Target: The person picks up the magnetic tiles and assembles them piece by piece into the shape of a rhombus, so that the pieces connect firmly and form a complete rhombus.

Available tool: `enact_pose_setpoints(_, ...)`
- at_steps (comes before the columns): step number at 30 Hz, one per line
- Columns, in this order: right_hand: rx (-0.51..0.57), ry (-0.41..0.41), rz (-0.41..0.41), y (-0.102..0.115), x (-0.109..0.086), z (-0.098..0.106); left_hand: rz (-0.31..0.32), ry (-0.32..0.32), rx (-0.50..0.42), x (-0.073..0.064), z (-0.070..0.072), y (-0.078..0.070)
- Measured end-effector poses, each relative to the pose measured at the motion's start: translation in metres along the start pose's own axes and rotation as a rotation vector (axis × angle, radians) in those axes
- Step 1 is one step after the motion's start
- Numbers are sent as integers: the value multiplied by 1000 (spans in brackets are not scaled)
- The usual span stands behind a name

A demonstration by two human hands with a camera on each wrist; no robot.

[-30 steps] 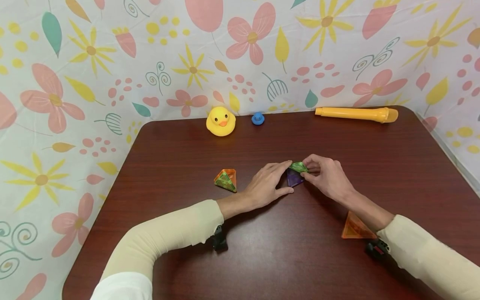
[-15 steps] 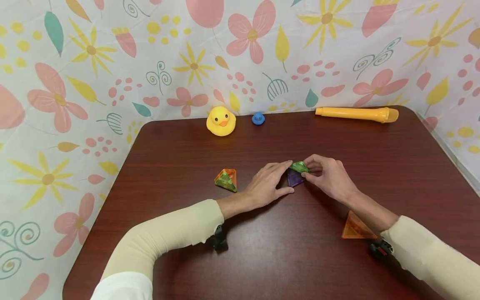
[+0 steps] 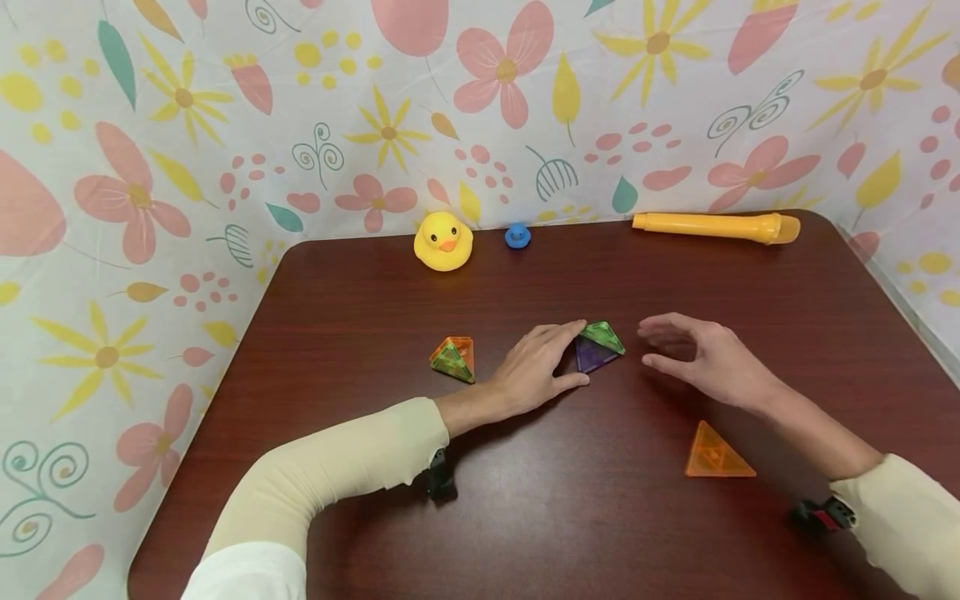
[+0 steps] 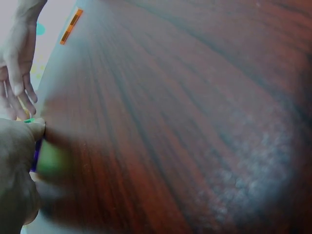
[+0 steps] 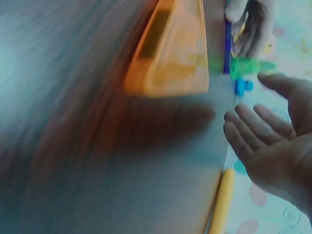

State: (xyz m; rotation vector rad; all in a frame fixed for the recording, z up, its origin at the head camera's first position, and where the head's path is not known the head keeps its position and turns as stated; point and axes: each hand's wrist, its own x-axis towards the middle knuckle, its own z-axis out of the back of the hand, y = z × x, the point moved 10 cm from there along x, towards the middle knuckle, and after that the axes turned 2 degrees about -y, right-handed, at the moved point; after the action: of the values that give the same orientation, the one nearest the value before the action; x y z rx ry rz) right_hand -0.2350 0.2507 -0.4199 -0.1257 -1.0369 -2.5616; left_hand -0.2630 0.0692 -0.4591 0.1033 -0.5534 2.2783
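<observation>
1. Since a second ago, the right hand point(image 3: 708, 358) has let go of the green-and-purple pyramid point(image 3: 597, 346) and drawn back to the right; its grip is now slack, fingers straight and apart, holding nothing, just above the bench point(image 3: 525, 517).
2. Left hand point(image 3: 536, 367) has not moved: its grip lies loosely against the pyramid's left side, forefinger and thumb straight and touching it.
3. That pyramid stands on the bench near the middle, between the two hands.
4. An orange-and-green pyramid point(image 3: 453, 358) sits left of the left hand.
5. An orange triangle tile point(image 3: 716, 454) lies flat near the right forearm.
</observation>
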Motion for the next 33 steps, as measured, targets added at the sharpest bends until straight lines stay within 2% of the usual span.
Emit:
enact_pose_setpoints(7,92,159,3,-15,-23,5,-1,2,3,1,0,0)
enact_pose_setpoints(10,129,214,28,-18,-33,5,2,8,7,0,0,0)
enact_pose_setpoints(15,168,251,94,-18,-47,5,7,18,9,0,-1,1)
enact_pose_setpoints(22,202,315,63,-23,-67,5,0,9,16,1,-1,0)
enact_pose_setpoints(29,260,398,114,-20,-82,2,5,9,16,1,0,0)
enact_pose_setpoints(33,259,412,83,-22,-87,0,8,13,20,1,-1,0)
